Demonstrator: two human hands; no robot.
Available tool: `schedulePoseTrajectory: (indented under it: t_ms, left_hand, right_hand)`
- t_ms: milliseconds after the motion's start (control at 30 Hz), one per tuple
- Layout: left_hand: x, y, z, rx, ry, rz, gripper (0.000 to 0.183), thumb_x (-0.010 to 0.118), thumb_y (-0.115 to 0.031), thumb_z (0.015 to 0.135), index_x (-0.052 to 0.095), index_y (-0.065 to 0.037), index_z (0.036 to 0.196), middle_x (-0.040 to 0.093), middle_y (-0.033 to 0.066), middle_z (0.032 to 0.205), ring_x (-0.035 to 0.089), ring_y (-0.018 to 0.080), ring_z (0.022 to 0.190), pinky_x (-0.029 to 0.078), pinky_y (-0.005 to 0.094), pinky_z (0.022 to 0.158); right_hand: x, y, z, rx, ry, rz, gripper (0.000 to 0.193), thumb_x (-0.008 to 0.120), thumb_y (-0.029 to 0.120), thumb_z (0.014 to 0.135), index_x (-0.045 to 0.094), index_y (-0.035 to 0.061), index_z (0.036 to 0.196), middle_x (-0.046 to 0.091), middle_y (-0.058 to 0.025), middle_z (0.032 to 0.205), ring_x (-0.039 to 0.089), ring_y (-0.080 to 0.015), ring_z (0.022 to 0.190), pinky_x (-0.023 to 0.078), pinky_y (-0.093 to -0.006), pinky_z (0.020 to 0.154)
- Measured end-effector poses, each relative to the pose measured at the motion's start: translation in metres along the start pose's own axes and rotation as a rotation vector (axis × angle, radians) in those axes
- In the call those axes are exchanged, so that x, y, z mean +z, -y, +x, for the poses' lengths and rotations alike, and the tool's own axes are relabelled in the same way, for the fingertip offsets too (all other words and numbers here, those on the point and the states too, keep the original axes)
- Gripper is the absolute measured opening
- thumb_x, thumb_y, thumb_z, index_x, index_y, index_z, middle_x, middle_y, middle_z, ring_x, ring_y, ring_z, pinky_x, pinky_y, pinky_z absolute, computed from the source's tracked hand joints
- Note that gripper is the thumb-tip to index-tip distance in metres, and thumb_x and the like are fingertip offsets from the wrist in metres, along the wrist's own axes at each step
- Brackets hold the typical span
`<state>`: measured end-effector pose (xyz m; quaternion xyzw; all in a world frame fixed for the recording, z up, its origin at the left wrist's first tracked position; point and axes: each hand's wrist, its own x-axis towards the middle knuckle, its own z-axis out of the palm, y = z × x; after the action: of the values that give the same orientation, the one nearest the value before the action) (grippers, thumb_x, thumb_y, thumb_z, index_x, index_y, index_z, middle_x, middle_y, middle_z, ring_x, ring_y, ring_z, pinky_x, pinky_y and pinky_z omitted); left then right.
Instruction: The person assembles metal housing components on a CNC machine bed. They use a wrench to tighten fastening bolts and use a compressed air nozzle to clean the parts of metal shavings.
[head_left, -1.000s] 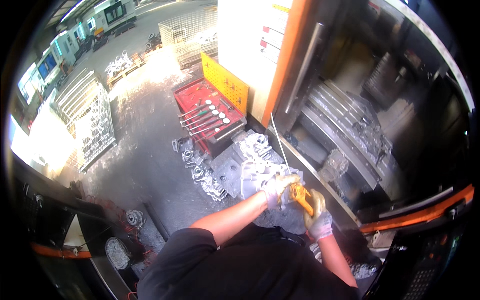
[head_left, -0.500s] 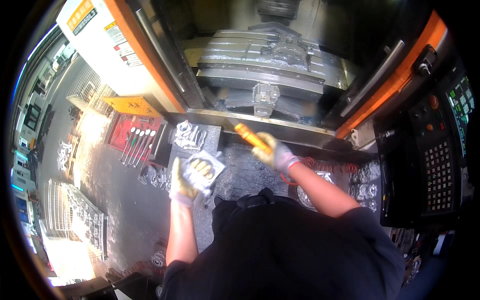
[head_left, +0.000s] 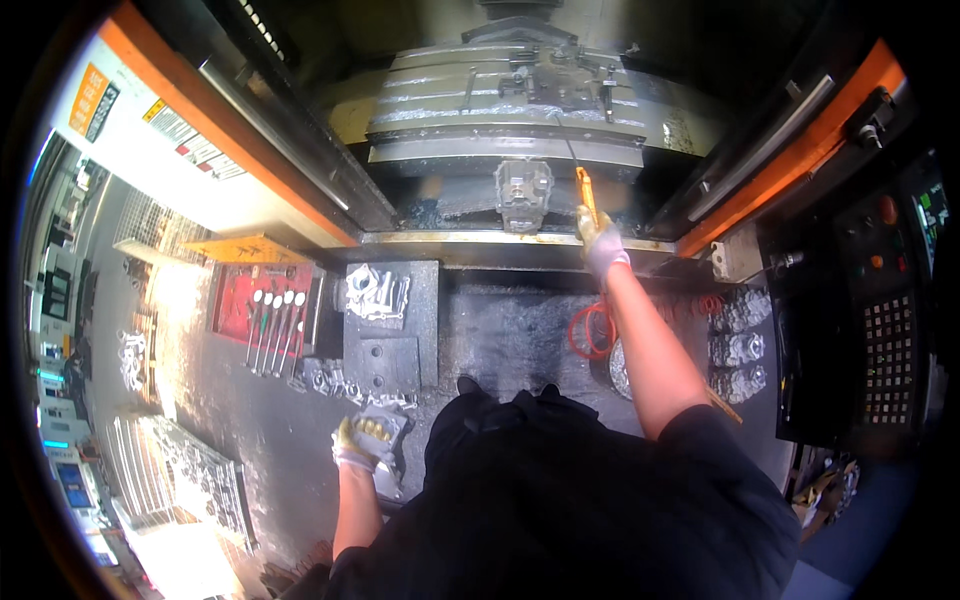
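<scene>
Right hand (head_left: 600, 238) wrapped round orange tool (head_left: 588, 192), right of centre in upper half of frame; tool's long axis near upright in the picture, its thin rod (head_left: 571, 148) leaning up and a little left toward machine bed (head_left: 420, 110). Bed lies straight up-frame from that hand, so right hand is clearly nearer it; left hand (head_left: 358, 442) is well apart, lower left of centre, fingers curled over grey casting (head_left: 389, 458), exact grip partly hidden, casting's long axis roughly up-down, slightly tilted. Boxy metal block (head_left: 522, 190) sits left of the tool, not touching it as far as I can tell. Counts: 1 orange tool, 1 casting in hand, 1 boxy block, 1 pale casting (head_left: 375, 292) and 1 flat plate (head_left: 398, 366) with 2 holes on the bench (head_left: 424, 320) left of centre, about 5 white-faced gauges (head_left: 279, 298) in 1 red tray (head_left: 235, 300) at left, 1 red hose (head_left: 576, 334) below right hand; castings at right edge too blurred to count
</scene>
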<state>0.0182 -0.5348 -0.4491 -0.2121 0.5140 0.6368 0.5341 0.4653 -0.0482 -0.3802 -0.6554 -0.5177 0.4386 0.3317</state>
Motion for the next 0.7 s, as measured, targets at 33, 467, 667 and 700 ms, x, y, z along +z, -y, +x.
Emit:
schedulePoseTrajectory:
  t_ms: [33,467,667,700]
  left_hand:
    - [-0.002,0.003,0.001,0.003,-0.06,-0.008,0.04,0.054,-0.053,0.098,0.062,-0.014,0.094,0.066,0.0054,0.089,0.061,0.0286,0.079,0.053,0.0524,0.078]
    - [-0.136,-0.03,0.067,0.047,-0.139,0.051,0.044,0.05,-0.054,0.102,0.066,-0.013,0.096,0.071,0.0052,0.089,0.067,0.0262,0.078,0.058,0.0505,0.077]
    - [-0.158,-0.041,0.075,0.07,-0.133,0.093,0.047,0.051,-0.058,0.1,0.066,-0.013,0.098,0.072,0.0051,0.092,0.068,0.0265,0.082,0.057,0.0515,0.079]
    - [-0.162,-0.039,0.071,0.092,-0.147,0.086,0.049,0.051,-0.06,0.1,0.066,-0.013,0.1,0.072,0.0054,0.093,0.068,0.0266,0.083,0.057,0.0517,0.079]
  right_hand:
    - [0.005,0.005,0.001,-0.005,-0.031,0.009,0.054,0.059,0.052,0.102,0.058,0.0037,0.126,0.063,-0.0131,0.088,0.058,-0.0244,0.077,0.047,-0.0395,0.073]
    - [0.015,0.005,0.015,0.043,-0.274,0.088,0.056,0.059,0.061,0.1,0.066,0.0049,0.1,0.059,-0.0052,0.07,0.048,-0.017,0.048,0.04,-0.0363,0.047]
    - [0.007,0.038,0.007,0.151,-0.223,0.207,0.056,0.059,0.063,0.098,0.064,0.0082,0.107,0.057,-0.0047,0.068,0.048,-0.0157,0.043,0.038,-0.0346,0.038]
    - [0.01,0.044,0.008,0.161,-0.201,0.217,0.055,0.059,0.063,0.098,0.064,0.0084,0.108,0.058,-0.0046,0.068,0.047,-0.0156,0.043,0.037,-0.0343,0.038]
